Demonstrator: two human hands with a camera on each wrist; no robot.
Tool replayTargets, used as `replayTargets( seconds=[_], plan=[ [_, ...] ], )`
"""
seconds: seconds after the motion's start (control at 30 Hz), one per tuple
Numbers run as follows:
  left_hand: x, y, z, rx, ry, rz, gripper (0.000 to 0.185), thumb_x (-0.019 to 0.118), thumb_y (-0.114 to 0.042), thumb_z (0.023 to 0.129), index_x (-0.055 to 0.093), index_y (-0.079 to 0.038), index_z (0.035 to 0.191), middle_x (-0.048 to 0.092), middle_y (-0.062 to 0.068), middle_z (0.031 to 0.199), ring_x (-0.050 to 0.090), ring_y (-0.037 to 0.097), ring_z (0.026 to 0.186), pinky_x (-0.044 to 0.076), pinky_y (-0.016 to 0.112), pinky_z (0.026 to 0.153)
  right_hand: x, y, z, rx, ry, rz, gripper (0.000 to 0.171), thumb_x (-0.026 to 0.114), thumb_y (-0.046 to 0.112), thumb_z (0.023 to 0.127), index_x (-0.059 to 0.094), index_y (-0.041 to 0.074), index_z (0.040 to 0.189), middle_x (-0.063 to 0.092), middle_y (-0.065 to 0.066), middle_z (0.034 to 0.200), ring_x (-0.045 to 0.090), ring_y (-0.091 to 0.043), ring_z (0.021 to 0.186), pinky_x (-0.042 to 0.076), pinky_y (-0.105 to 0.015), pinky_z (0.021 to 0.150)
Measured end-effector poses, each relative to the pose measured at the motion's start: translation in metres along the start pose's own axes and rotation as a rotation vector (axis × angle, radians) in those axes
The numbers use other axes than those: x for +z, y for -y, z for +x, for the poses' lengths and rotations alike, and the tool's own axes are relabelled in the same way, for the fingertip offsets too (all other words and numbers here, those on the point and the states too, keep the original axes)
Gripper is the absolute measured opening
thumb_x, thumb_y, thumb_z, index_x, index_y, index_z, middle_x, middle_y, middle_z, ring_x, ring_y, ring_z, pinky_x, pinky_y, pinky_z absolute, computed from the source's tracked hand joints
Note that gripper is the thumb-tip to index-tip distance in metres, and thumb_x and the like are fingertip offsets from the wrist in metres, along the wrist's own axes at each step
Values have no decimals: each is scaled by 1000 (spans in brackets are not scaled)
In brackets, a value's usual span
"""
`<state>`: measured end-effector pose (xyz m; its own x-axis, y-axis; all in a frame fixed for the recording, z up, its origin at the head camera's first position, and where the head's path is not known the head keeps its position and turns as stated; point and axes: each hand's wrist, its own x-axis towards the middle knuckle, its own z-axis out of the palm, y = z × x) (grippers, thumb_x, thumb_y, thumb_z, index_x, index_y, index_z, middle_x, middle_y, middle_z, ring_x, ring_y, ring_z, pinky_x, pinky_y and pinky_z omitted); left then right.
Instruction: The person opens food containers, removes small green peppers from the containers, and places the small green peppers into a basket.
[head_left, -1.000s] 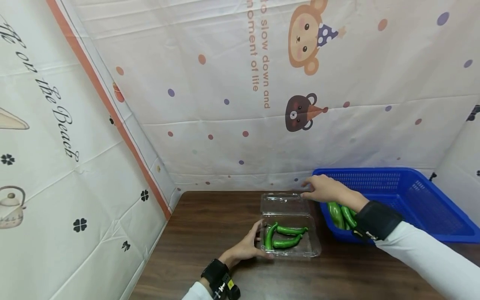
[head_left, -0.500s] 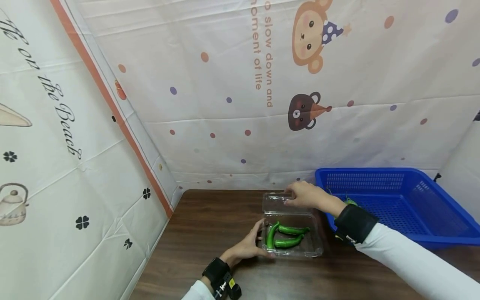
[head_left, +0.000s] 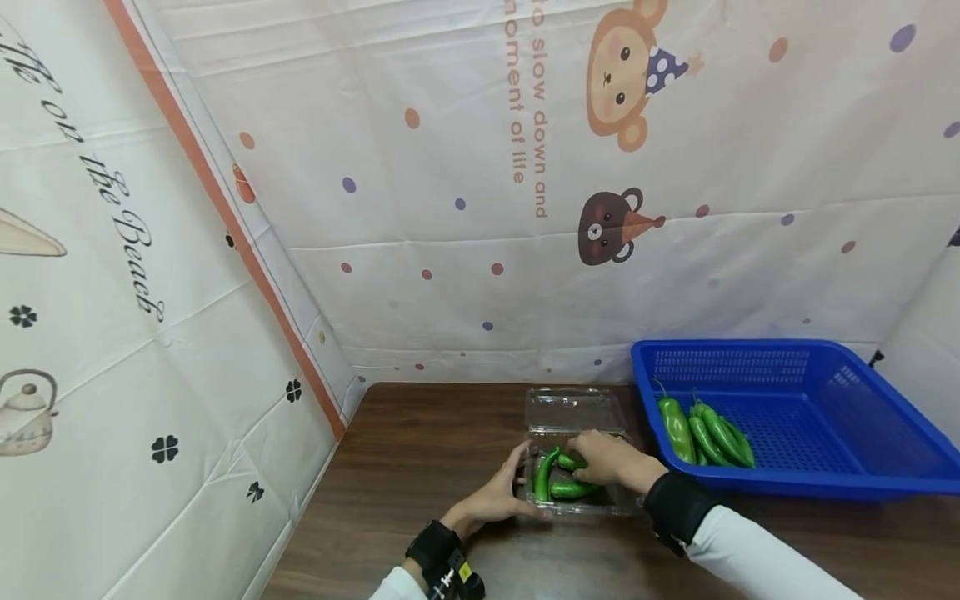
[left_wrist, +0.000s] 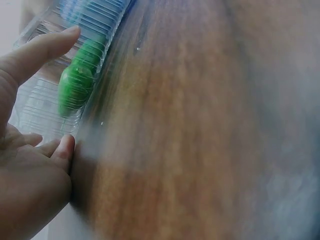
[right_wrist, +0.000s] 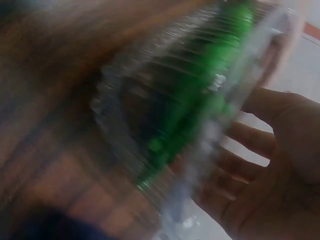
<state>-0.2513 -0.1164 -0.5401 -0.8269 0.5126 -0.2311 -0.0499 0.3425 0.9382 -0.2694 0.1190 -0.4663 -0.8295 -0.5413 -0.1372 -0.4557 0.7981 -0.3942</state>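
A clear plastic clamshell container (head_left: 619,502) stands on the table with its lid (head_left: 573,408) folded back. Inside lie green peppers: one upright along the left side (head_left: 544,475), one at the front (head_left: 573,489) and one behind (head_left: 570,461), partly covered. My left hand (head_left: 491,493) holds the container's left end, thumb along the front wall and fingers at the side. Over the container's right half, my right hand (head_left: 611,458) reaches in, fingers at the rear pepper. Blurred in the right wrist view, its thumb and fingers look loosely extended and apart; the container wall covers their tips.
To the right stands a blue plastic basket (head_left: 825,483), close to the container. Several green peppers (head_left: 712,433) lie at its left end. A printed white cloth (head_left: 450,308) hangs behind the brown wooden table (head_left: 427,442), and another covers the left side.
My right hand has moved from beside the lid, across it, and down toward the peppers in the container. The basket's peppers have come into view again. My left hand stays at the container.
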Motion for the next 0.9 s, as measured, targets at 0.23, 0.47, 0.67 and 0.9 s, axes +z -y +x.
replayTargets(
  seconds=[0.23, 0.47, 0.67, 0.9],
  plan=[
    [0, 1, 0, 3, 22, -17, 111, 86, -23, 84, 10, -36, 164, 15, 8, 171, 37, 37, 144, 41, 58, 111, 14, -1, 0, -5, -78, -114, 29, 82, 6, 82, 72, 5, 109, 70, -9, 98, 68, -31, 92, 56, -51, 74],
    [-1, -1, -2, -6, 12, -12, 111, 87, -23, 84, 11, -38, 163, 14, 9, 171, 38, 36, 143, 41, 58, 111, 9, 2, 0, 12, -98, -70, 18, 81, 1, 81, 70, 8, 95, 62, -1, 80, 60, -20, 76, 49, -43, 63],
    [-1, -1, -4, 9, 13, 7, 111, 88, -25, 83, 12, -35, 164, 17, 11, 169, 40, 36, 142, 40, 57, 112, -4, 4, -5, 11, -101, 69, 14, 75, -3, 83, 69, 6, 93, 46, 3, 69, 41, -13, 62, 33, -29, 57],
    [-1, 0, -3, 9, 8, 14, 113, 89, -31, 81, 12, -33, 164, 19, 14, 168, 40, 39, 142, 40, 59, 111, -46, 9, -12, -34, -133, 157, 26, 78, 2, 86, 72, 0, 111, 73, -7, 89, 65, -14, 74, 54, -30, 63]
  ],
)
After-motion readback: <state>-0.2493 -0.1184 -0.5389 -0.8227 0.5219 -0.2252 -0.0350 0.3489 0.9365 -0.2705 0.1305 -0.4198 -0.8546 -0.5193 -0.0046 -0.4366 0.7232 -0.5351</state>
